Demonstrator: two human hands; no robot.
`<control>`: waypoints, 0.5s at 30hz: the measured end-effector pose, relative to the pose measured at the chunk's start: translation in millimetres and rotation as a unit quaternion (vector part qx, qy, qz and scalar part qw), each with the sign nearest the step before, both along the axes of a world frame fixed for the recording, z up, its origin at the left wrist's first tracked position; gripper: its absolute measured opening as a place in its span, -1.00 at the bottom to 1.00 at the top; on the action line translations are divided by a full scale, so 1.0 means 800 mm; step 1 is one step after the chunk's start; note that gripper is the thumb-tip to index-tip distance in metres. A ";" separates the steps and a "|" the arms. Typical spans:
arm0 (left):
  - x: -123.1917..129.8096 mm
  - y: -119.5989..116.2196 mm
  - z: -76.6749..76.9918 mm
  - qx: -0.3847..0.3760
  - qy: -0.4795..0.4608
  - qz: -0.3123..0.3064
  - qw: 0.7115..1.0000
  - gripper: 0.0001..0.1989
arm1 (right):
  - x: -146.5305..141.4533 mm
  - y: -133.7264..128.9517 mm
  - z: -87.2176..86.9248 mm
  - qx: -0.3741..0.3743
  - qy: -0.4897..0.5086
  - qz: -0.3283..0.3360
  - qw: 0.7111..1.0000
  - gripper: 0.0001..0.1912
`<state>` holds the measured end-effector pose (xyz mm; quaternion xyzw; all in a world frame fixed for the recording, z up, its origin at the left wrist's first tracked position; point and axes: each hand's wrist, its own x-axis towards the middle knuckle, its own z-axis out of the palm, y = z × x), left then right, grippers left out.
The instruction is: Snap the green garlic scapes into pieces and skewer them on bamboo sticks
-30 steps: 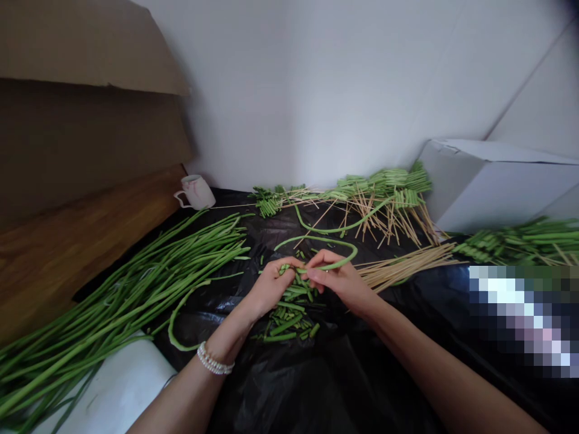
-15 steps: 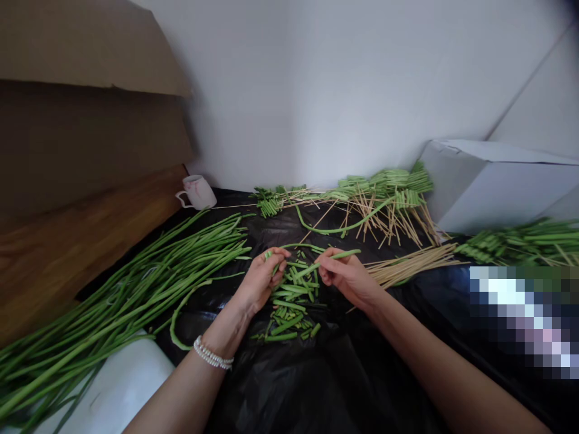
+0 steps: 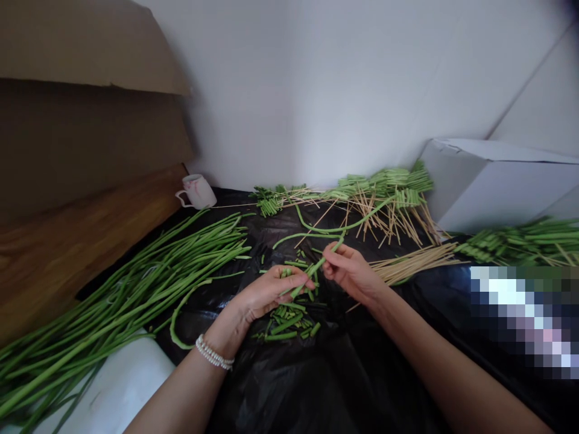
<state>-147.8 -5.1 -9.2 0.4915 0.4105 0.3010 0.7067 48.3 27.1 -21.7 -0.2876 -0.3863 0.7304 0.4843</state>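
My right hand [image 3: 346, 268] pinches a green garlic scape [image 3: 319, 263], which slants down to the left between both hands. My left hand [image 3: 274, 288] is closed around short green pieces, with its thumb and fingers at the lower end of the same scape. Below the hands lie short cut pieces [image 3: 286, 324] on a black plastic sheet [image 3: 289, 386]. A thin curved stem [image 3: 301, 237] stretches just behind the hands; whether it joins the held scape, I cannot tell.
Long uncut scapes [image 3: 149, 289] lie at left, partly over a white object [image 3: 122, 380]. Behind are skewered green pieces [image 3: 389, 182]; bare wooden skewers [image 3: 407, 265] lie at right. A mug [image 3: 199, 193], a cardboard box [image 3: 94, 126] and a white box [image 3: 497, 187] stand around.
My left hand has moved right and a little down, to the scape's lower end. The scape in my right hand has swung to a steeper slant. My right hand has shifted slightly.
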 end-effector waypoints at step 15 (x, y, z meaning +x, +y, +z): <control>0.005 -0.002 -0.001 0.011 -0.005 -0.002 1.000 -0.74 | -0.005 -0.005 -0.006 0.093 -0.091 0.011 0.991 -0.73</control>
